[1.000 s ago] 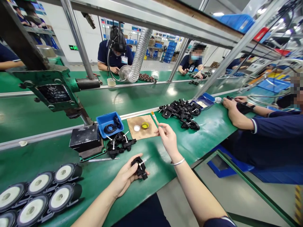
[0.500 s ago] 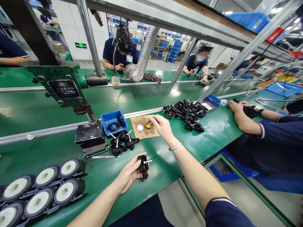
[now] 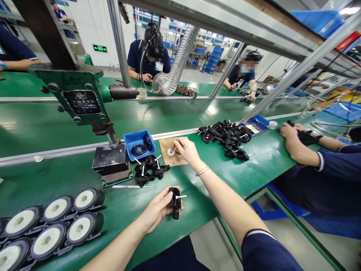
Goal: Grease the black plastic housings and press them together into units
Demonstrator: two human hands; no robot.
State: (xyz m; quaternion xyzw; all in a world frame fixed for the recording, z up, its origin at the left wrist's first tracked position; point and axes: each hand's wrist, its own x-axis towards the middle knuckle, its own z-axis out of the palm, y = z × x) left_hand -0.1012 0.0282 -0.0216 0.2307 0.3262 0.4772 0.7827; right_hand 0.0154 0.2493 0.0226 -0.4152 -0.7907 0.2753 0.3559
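My left hand (image 3: 162, 207) is wrapped round a black plastic housing (image 3: 175, 203) with a thin white shaft pointing right, low over the green bench. My right hand (image 3: 186, 150) is pinched on a short brown stick-like tool (image 3: 173, 148), its exact kind too small to make out. The tool's lower end is at a small white round dish (image 3: 170, 152) on a piece of brown cardboard (image 3: 177, 162). Something small and yellow, partly hidden, lies under my right fingers.
A blue bin (image 3: 138, 145) holds black rings. Black housings (image 3: 150, 169) lie before it, with more piled at right (image 3: 225, 137). A green press (image 3: 84, 98) stands left, tweezers (image 3: 129, 186) by its base. Round black-and-white parts (image 3: 56, 207) sit front left. A co-worker's arm (image 3: 301, 146) is at right.
My right hand has moved slightly left, from over the yellow thing to the white dish. My left hand still holds the housing, tilted a little differently. The whole view has shifted slightly.
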